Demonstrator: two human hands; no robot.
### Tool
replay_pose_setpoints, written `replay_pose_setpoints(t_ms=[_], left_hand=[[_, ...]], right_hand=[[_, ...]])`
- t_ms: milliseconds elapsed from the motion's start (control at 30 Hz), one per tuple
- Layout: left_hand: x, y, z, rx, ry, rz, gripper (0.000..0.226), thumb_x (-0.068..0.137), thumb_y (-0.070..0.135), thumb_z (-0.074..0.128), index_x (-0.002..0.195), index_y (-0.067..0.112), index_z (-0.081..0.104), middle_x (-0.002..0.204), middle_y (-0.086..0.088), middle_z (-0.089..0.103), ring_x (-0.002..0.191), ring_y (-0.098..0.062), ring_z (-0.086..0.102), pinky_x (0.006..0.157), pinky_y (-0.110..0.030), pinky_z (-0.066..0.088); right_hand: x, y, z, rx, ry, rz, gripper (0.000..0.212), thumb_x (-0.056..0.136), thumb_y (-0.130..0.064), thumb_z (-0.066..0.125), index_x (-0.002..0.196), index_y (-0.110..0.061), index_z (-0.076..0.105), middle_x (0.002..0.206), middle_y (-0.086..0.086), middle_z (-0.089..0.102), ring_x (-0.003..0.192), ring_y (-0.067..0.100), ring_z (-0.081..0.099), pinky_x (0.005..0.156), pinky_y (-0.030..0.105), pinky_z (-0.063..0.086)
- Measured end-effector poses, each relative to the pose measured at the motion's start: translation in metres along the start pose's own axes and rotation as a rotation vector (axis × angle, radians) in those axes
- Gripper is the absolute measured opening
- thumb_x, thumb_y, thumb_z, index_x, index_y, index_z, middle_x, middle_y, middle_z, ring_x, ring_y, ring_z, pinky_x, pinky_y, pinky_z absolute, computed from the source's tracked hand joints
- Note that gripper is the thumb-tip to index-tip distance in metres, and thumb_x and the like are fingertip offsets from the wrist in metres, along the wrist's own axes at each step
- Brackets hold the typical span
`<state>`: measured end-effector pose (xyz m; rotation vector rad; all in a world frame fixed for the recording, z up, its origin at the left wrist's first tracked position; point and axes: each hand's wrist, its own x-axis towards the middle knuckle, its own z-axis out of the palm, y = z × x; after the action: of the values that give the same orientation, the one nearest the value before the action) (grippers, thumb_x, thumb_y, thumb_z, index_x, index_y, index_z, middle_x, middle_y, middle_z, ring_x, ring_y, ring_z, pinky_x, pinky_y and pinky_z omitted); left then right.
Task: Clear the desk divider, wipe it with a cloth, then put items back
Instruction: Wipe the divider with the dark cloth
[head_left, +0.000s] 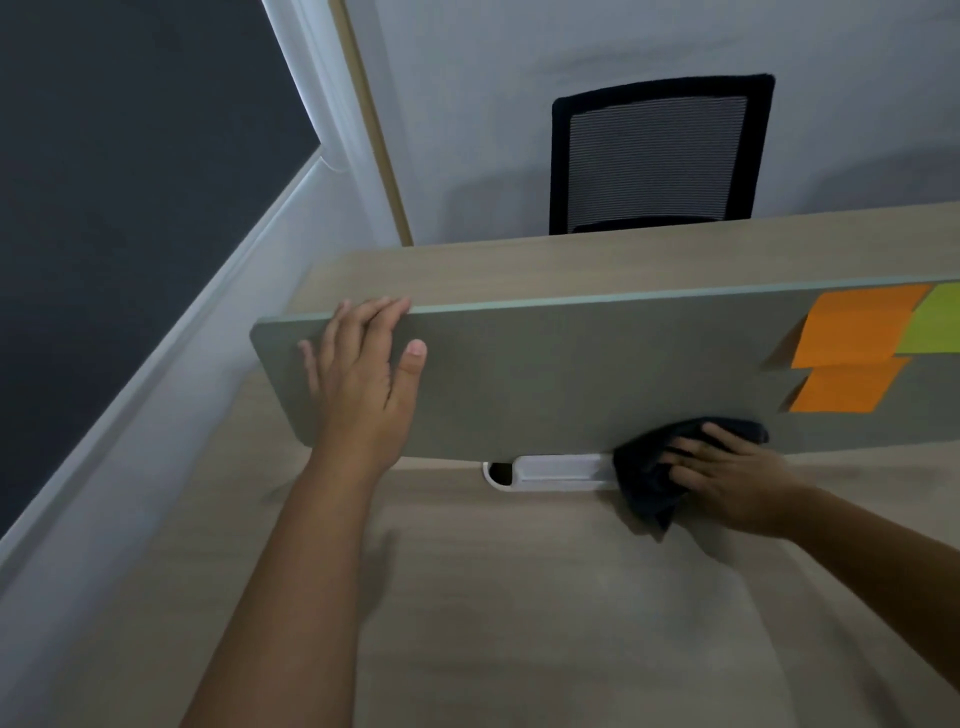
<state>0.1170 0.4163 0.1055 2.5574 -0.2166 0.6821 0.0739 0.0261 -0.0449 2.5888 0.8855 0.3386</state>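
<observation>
Your left hand (363, 374) flat on grey divider (571, 374), fingers over top edge near its left end. Your right hand (727, 478) presses dark cloth (649, 478) against divider's lower edge, beside white bracket (556, 470). Orange sticky notes (857, 332) and green one (935, 322) stuck far right.

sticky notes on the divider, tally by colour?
Orange sticky notes: 2, upper and lower
Green sticky note: 1, cut off by the frame edge
Total: 3 on the divider
</observation>
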Motion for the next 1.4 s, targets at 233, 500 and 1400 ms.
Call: replay_pose_setpoints(t_ms=[233,500,1400], left_hand=[[0.011,-0.064,-0.026,-0.055,0.065,-0.097,0.05,0.095,0.048,0.03,0.135,0.026,0.051,0.144,0.001,0.045,0.142,-0.023,0.028,0.117,-0.046,0.021],[0.014,-0.067,-0.04,-0.721,0.166,-0.428,0.034,0.101,0.038,0.033,0.126,0.036,0.056,0.133,0.02,0.051,0.121,0.011,0.045,0.107,-0.02,0.033],[-0.063,-0.192,0.022,-0.944,0.143,-0.831,0.05,0.094,0.052,0.032,0.137,0.031,0.047,0.142,0.009,0.049,0.131,-0.012,0.046,0.11,-0.035,0.035]], right_hand=[[0.094,0.003,-0.082,-0.043,0.475,0.064,0.022,0.086,-0.023,0.044,0.099,-0.014,0.06,0.133,0.004,0.061,0.129,0.026,0.04,0.115,0.041,0.01],[0.21,-0.099,-0.106,0.0,0.595,0.106,0.018,0.083,-0.021,0.046,0.1,-0.023,0.053,0.145,-0.007,0.048,0.139,0.019,0.032,0.117,0.042,0.004],[0.335,-0.211,-0.112,-0.054,0.265,-0.211,0.037,0.085,-0.029,0.045,0.115,-0.019,0.065,0.15,0.0,0.042,0.142,0.02,0.032,0.118,0.04,-0.014]])
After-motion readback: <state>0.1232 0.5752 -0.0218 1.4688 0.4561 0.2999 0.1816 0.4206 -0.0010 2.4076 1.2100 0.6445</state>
